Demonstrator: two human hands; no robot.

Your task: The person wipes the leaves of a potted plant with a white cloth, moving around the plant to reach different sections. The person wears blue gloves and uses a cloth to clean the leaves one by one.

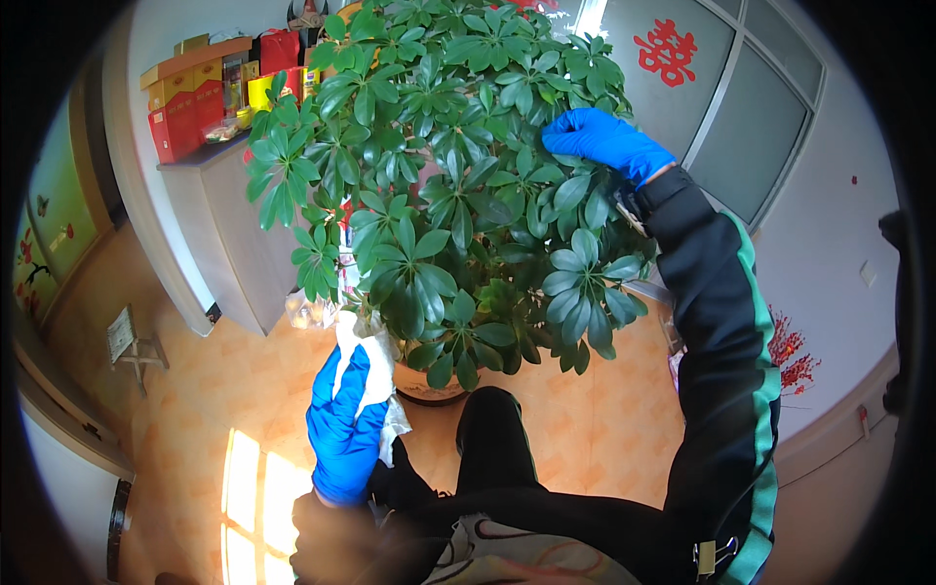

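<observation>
A large potted umbrella plant [457,194] with glossy green leaves fills the space before me. Its round pot [431,382] shows only partly below the foliage. My left hand [344,428], in a blue glove, grips a crumpled white cloth [373,358] at the plant's lower left, close to the leaves. My right hand [607,139], also gloved in blue, reaches to the upper right foliage. Its fingers are curled in among the leaves, and whether they pinch one is hidden.
At the left, a cabinet [227,227] carries red and gold boxes [186,110] and a red bag [279,50]. A small folding stool [131,340] stands on the tiled floor [585,424]. Frosted glass doors [753,124] rise behind the plant. Red decorative branches [793,355] stand at the right.
</observation>
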